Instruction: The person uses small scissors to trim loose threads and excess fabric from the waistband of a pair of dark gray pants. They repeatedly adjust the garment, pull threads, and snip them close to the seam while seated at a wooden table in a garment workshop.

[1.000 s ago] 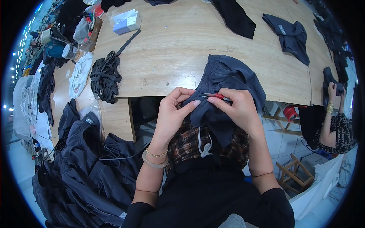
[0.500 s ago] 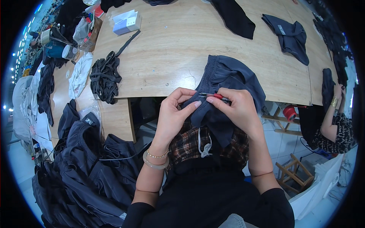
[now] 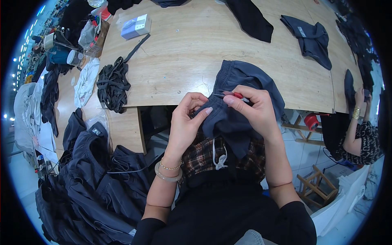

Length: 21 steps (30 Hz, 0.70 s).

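A dark grey-blue garment (image 3: 249, 77) with a gathered elastic edge (image 3: 220, 83) lies over the table's front edge and down onto my lap. My left hand (image 3: 190, 112) pinches that gathered edge between thumb and fingers. In my right hand (image 3: 255, 106) is a pair of small thread snips (image 3: 237, 95) with red on the handle. Their thin metal blades point left, reaching the edge of the cloth close to my left fingertips. Whether the blades touch a thread is too small to tell.
A wooden table (image 3: 171, 53) carries a tangled dark strap bundle (image 3: 113, 84), a tissue box (image 3: 136, 26) and more dark garments (image 3: 308, 38). Piled dark clothes (image 3: 94, 175) sit at my left. Another person's arm (image 3: 354, 130) and a wooden stool (image 3: 316, 185) are at the right.
My right hand has shifted slightly up, bringing the snips' blades further toward the garment's upper edge. My left hand keeps its pinch on the cloth. The other person's hand moved slightly.
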### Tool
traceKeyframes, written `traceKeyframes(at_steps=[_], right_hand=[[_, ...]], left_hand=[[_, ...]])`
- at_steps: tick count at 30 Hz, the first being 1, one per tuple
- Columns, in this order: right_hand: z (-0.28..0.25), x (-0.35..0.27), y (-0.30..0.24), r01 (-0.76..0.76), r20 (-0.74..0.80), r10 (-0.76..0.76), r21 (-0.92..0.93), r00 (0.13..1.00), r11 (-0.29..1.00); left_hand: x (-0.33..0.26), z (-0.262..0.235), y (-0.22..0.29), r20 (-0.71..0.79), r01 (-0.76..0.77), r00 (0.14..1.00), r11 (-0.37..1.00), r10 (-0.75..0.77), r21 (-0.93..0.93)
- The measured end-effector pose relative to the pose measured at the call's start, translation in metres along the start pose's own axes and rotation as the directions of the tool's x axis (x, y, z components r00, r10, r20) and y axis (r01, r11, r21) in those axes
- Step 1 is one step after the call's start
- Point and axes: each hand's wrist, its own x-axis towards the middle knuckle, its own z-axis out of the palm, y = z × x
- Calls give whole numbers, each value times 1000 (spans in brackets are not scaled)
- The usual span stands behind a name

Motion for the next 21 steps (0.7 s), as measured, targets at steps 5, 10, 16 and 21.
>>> traceKeyframes(at_steps=[5, 10, 16, 21], right_hand=[[7, 5, -1, 30, -62, -29, 17, 998, 999], [27, -4, 28, 119, -35, -130, -230, 991, 966], [32, 4, 17, 65, -67, -84, -247, 994, 967], [33, 20, 13, -4, 6, 5, -74, 1000, 997]], left_hand=[[-2, 2, 7, -33, 116, 992, 975, -125, -191], [-1, 2, 11, -46, 132, 988, 954, -150, -269], [3, 0, 6, -77, 29, 997, 990, -19, 137], [8, 3, 10, -42, -313, 877, 635, 479, 706]])
